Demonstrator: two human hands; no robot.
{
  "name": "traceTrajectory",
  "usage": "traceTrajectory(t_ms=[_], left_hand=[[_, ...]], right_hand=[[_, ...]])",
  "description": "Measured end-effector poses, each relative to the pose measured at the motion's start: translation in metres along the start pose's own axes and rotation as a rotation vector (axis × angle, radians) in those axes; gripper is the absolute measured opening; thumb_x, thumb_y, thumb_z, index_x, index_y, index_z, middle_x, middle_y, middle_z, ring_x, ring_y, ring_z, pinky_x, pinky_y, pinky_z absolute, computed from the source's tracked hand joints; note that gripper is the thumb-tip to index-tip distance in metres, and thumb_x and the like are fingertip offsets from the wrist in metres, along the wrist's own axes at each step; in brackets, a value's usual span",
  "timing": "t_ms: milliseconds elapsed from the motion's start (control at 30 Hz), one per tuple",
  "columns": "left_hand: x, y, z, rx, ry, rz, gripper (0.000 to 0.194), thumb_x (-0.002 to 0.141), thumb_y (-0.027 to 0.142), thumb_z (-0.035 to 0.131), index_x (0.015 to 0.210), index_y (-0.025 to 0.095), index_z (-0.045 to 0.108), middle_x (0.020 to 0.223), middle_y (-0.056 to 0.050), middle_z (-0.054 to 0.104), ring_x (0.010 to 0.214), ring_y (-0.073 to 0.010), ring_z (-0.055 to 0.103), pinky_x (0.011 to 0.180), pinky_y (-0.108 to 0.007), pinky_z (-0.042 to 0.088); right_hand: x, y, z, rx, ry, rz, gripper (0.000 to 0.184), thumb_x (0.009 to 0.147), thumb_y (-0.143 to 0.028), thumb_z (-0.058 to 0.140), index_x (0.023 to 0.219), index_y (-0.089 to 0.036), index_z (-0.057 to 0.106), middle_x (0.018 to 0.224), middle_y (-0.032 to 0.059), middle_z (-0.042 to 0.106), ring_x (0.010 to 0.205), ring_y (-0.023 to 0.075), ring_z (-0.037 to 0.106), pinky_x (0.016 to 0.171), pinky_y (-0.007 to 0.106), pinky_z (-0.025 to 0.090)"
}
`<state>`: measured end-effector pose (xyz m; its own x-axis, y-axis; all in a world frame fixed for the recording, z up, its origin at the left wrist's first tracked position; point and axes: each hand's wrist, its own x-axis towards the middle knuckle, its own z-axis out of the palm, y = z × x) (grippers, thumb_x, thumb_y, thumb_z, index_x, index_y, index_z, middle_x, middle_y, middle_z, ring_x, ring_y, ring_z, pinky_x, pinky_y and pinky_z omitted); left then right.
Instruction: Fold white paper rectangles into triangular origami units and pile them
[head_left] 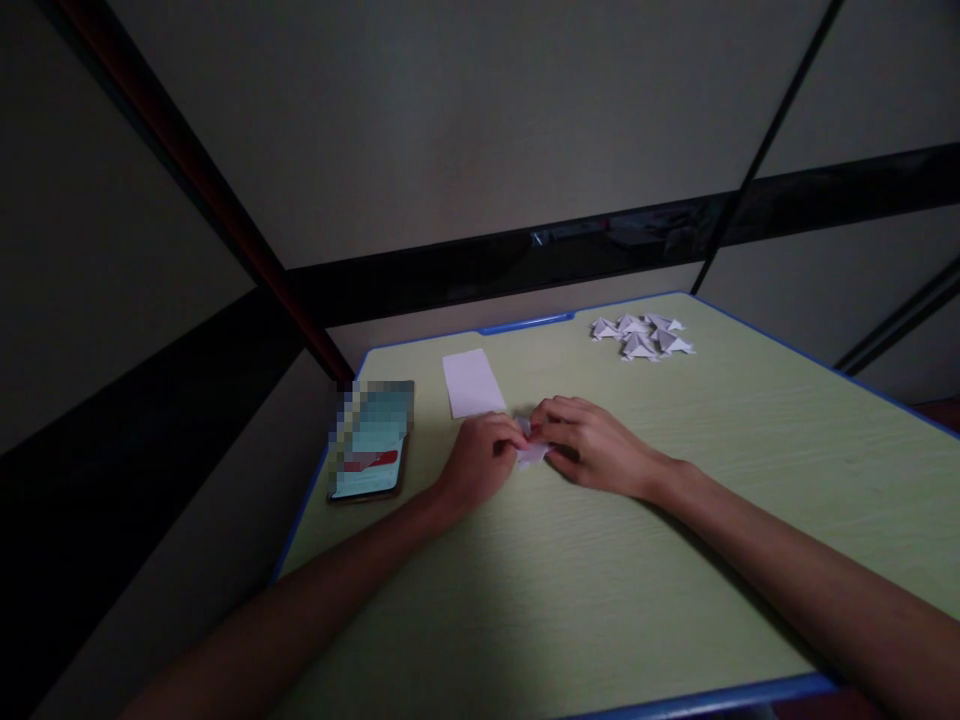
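Folded paper (533, 453) sits between my two hands, on the middle part of the table (750, 430), small and mostly covered by fingers, with pale points showing on its near side. My left hand (481, 460) pinches it from the left, thumb and forefinger brought together at its edge and the other fingers curled in. My right hand (592, 445) closes on it from the right: the fingers reach over its far side, and the thumb lies at its near right side. The fingertips of both hands nearly meet over the paper; I cannot tell its exact form under them.

Just beyond my left hand, toward the far edge, a flat white sheet (474, 382) lies slightly skewed, its near end close to the knuckles. Farther left, along the left edge, a phone (369, 445) in a brown case lies face up with its screen lit; a red bar shows low on it, and part of the view there is pixelated. Near the far right corner, I see five folded paper figures (640, 346) grouped close together, white with shaded faces. A blue strip (526, 323) runs along part of the far edge, and pale panels with a glossy dark band (480, 262) stand behind the table.
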<state>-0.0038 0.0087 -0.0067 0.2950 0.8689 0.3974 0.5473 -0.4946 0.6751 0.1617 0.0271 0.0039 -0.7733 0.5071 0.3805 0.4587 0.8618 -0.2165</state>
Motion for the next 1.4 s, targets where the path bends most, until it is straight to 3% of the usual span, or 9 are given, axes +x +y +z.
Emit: traceTrajectory(t_ms=[233, 500, 867, 1100, 1400], left_hand=[[-0.001, 0.002, -0.001, 0.110, -0.084, 0.090, 0.027, 0.059, -0.001, 0.039, 0.058, 0.014, 0.061, 0.068, -0.005, 0.062, 0.067, -0.0142, 0.056, 0.067, -0.026, 0.043], [-0.003, 0.002, 0.000, 0.121, -0.140, 0.166, 0.026, 0.063, 0.000, 0.038, 0.064, 0.013, 0.060, 0.072, -0.006, 0.062, 0.069, -0.0139, 0.056, 0.068, -0.025, 0.043], [-0.005, 0.000, 0.000, 0.136, -0.091, 0.120, 0.029, 0.058, -0.003, 0.034, 0.060, 0.015, 0.057, 0.078, -0.006, 0.060, 0.076, -0.0151, 0.055, 0.074, -0.028, 0.042], [0.000, 0.003, -0.006, 0.108, -0.139, 0.028, 0.032, 0.059, -0.003, 0.033, 0.059, 0.014, 0.059, 0.090, -0.006, 0.057, 0.085, -0.0149, 0.053, 0.080, -0.029, 0.039], [0.003, 0.000, -0.010, 0.072, -0.221, -0.034, 0.012, 0.064, 0.008, 0.051, 0.058, 0.015, 0.060, 0.104, -0.008, 0.054, 0.097, -0.0187, 0.050, 0.086, -0.032, 0.035]], right_hand=[[-0.001, -0.002, -0.005, 0.033, -0.075, -0.070, 0.010, 0.071, -0.015, 0.048, 0.077, -0.012, 0.056, 0.077, 0.0067, 0.053, 0.075, 0.0162, 0.046, 0.072, 0.028, 0.037], [-0.001, -0.003, -0.006, 0.119, -0.139, -0.048, 0.015, 0.077, -0.018, 0.043, 0.077, -0.012, 0.057, 0.075, 0.0057, 0.054, 0.067, 0.0132, 0.049, 0.063, 0.025, 0.038], [0.002, -0.007, -0.007, 0.215, -0.115, 0.036, 0.016, 0.076, -0.011, 0.043, 0.073, -0.013, 0.059, 0.073, 0.0062, 0.058, 0.069, 0.0136, 0.052, 0.064, 0.024, 0.039], [0.005, -0.003, -0.003, 0.280, -0.110, 0.167, 0.017, 0.073, -0.009, 0.042, 0.067, -0.013, 0.058, 0.061, 0.0021, 0.056, 0.054, 0.0095, 0.047, 0.054, 0.020, 0.033], [0.007, 0.000, -0.001, 0.404, -0.115, 0.296, 0.016, 0.069, -0.010, 0.043, 0.062, -0.012, 0.058, 0.052, -0.0014, 0.050, 0.047, 0.0069, 0.039, 0.048, 0.019, 0.028]])
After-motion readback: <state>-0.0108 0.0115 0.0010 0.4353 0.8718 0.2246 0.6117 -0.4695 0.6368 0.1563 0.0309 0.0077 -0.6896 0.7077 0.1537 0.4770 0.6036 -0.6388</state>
